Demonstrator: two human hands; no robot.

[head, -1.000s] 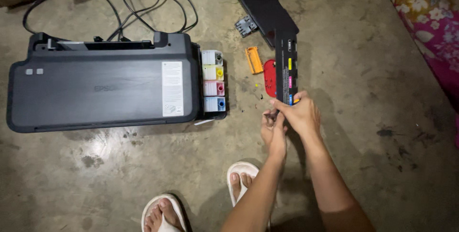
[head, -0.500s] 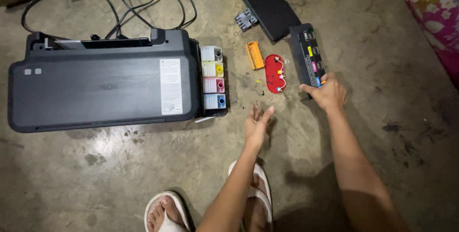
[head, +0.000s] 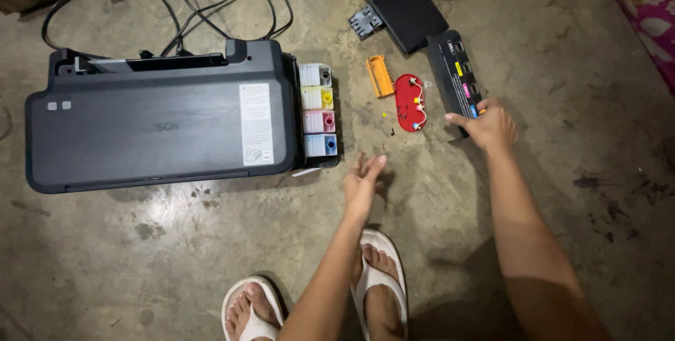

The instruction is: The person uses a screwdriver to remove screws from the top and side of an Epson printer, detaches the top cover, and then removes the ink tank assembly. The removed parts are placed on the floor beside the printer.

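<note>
Bare, stained concrete floor fills the view, and everything lies directly on it. Nearest the work is a long black ink tank cover with small coloured marks along its face, lying at a slight tilt; the right hand grips its near end, thumb on top and fingers curled around the edge. The left hand holds nothing: it hovers over the floor with its fingers spread loosely, well apart from the right hand and just in front of the printer's near right corner. Just left of the cover lies a red oval part with thin white tubes across it, and beside that an orange ribbed piece. Beyond them a flat black tray rests at an angle, its corner close to the far end of the cover, with a small dark grey clip part at its left edge. Farther left sits a large dark grey printer, and against its right side stands a row of ink tanks showing clear, yellow, magenta and cyan. Black cables loop behind the printer. At the bottom edge, two feet in white sandals stand on the floor.
</note>
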